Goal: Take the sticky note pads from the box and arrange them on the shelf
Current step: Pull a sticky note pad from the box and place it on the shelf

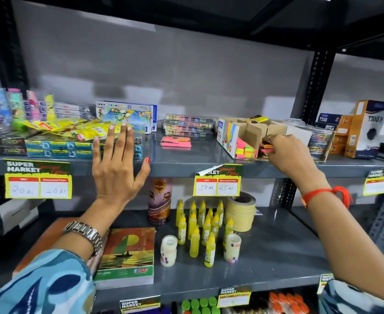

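Note:
An open cardboard box point(241, 132) of neon sticky note pads point(245, 150) lies on its side on the grey upper shelf point(186, 162). My right hand point(286, 152) reaches into the box's open front, fingers closed on a pink pad point(266, 148) at its mouth. Two pink pads point(176, 142) lie stacked on the shelf to the left of the box. My left hand point(118, 164) hovers in front of the shelf edge with fingers spread, holding nothing.
Colour packs and crayon boxes point(123, 116) fill the shelf's left side. Clear cases point(187, 124) sit behind the pink pads. Orange boxes point(356, 130) stand at the right. The lower shelf holds glue bottles point(200, 225), tape rolls point(241, 211), a can and a notebook point(127, 254).

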Motion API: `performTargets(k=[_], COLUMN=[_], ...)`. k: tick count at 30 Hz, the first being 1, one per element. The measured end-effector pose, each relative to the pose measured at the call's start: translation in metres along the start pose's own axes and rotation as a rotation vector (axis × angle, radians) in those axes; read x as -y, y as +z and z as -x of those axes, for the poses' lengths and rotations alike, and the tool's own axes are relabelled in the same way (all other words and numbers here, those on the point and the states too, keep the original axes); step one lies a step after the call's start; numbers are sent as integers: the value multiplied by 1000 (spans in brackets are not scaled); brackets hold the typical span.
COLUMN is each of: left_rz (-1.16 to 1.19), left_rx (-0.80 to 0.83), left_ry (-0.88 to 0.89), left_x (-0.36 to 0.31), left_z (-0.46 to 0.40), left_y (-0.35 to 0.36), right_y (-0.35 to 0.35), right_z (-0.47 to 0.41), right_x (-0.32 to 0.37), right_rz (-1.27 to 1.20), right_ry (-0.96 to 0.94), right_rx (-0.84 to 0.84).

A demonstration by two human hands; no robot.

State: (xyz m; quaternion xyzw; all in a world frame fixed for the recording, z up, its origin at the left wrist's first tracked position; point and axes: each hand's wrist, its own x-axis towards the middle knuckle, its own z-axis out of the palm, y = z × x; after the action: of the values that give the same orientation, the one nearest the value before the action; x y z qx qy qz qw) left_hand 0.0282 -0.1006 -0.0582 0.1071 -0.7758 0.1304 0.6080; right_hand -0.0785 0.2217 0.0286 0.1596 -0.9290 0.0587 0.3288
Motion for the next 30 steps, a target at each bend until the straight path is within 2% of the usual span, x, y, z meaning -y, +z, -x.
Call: performTargets(k=[10, 15, 18, 21, 23, 26, 30], left_rz=[8, 7, 3, -3, 5, 13, 1], left_rx=[3, -23, -29, -42, -59, -70, -63], left_ry=[8, 10, 8, 12, 11, 7, 11], left_x=[1, 1, 2, 2, 2, 2, 2], left_z=[1, 3, 3, 4, 5, 5, 5], left_y=[-1, 0, 1, 2, 3, 3, 4], right_y=[-10, -9, -10, -10, -10, -3, 9], right_z=[-1, -8, -11, -12, -13, -14, -10], right_x=[-9, -8, 3, 27, 47, 80, 115], right_rz=[-57, -163, -205, -230, -245, -270, -129], right_ry=[-16, 97, 94, -37, -199, -377, -386], right_rx=[-178, -394, -599, -847, -935, -851, -516])
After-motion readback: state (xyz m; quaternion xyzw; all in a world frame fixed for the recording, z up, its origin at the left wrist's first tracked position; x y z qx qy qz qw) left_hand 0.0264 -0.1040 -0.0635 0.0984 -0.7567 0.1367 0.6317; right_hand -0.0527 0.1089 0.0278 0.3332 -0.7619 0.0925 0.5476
